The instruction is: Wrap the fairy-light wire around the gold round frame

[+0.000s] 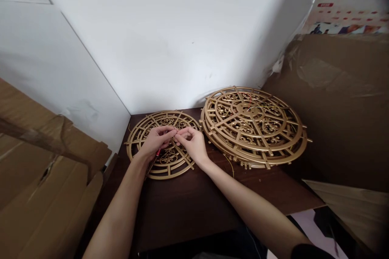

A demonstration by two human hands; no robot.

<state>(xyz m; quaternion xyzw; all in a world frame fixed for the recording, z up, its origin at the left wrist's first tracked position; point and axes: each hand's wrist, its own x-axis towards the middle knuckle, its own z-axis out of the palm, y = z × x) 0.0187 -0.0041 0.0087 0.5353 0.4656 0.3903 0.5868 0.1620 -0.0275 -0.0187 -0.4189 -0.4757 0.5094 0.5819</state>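
A round gold openwork frame [170,170] with scrolled ornament lies flat on the dark table, partly covered by my hands. Just above its middle, my left hand [156,139] pinches with thumb and forefinger. Close against it, fingertip to fingertip, my right hand [192,142] pinches too. What sits between the fingertips is too small to make out; it may be thin wire. Below my left hand shows a small red piece [158,152]. To the right stands a stack of similar gold frames [252,125], with a thin yellow wire across the top one.
The dark brown table [182,210] meets a white wall panel [170,40] at the back. Cardboard boxes stand at left [54,186] and right [340,113]. A loose yellow wire [231,166] lies on the table beside the stack.
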